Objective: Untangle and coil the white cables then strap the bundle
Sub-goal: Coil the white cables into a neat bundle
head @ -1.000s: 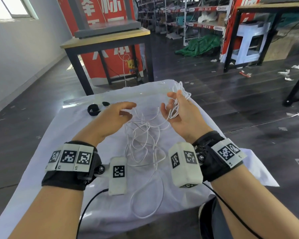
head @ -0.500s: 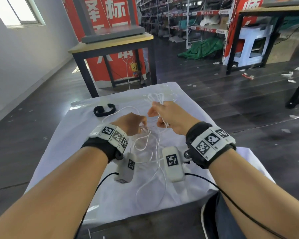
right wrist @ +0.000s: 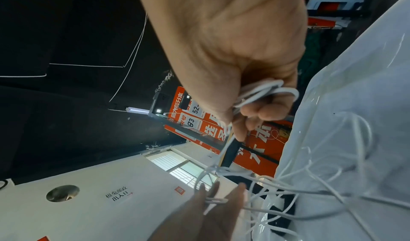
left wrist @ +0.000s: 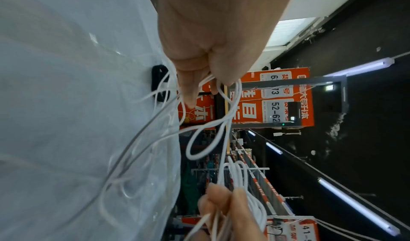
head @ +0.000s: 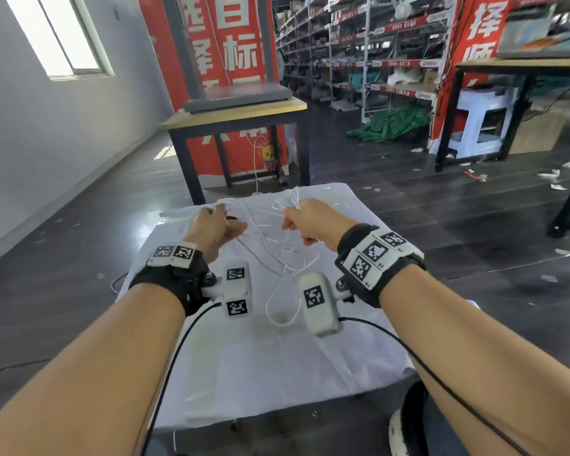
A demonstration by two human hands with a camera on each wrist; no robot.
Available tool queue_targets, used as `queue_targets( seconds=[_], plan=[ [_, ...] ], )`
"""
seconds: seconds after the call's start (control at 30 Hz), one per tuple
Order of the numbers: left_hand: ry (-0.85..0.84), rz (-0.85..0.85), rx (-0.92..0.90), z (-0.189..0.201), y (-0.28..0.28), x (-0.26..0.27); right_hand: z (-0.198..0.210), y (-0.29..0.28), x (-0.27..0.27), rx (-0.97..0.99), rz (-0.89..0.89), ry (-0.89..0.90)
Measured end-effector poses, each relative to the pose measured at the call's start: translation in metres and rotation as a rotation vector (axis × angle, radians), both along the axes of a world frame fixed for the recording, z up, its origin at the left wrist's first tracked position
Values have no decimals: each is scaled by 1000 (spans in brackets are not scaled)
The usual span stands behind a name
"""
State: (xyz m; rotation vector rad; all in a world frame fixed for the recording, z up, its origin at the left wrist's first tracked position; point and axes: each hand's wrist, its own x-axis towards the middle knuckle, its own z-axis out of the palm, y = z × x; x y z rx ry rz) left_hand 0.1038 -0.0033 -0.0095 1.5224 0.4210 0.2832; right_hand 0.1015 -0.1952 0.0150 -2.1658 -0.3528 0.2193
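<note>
Both hands have drawn apart since before: the left hand [head: 211, 225] pinches white cables [head: 277, 251] at its fingertips [left wrist: 190, 94], the right hand [head: 306, 222] fists a bunch, strands sagging onto the table's [head: 309, 373] far end.

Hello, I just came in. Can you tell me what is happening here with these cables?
A person is untangling white cables above a table covered with a white cloth. The right hand grips a bunch of gathered loops, and the left hand pinches other strands off to the side. Loose tangled loops hang between the hands onto the cloth. The black strap lies unused on the cloth.
</note>
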Motion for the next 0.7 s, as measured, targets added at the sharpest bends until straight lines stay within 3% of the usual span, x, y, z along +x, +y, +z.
queue_targets(
  seconds=[0.07,0.17,0.23,0.33,0.47,0.57,0.7],
  plan=[
    [-71,78,47,10,2,-1,6,9,1,89,-50,-56],
    [-189,160,448,30,10,-7,17,19,5,218,-170,-145],
    [-303,191,614,41,15,-14,24,22,8,311,-256,-202],
    [-390,124,667,45,22,-26,30,25,10,392,-319,-241],
    [-273,-102,763,21,21,-53,21,23,7,449,-367,-204],
    [-225,-123,873,-1,23,-68,6,18,6,456,-400,-158],
    [-212,-110,822,-6,21,-75,-11,14,5,452,-467,-102]
  ],
)
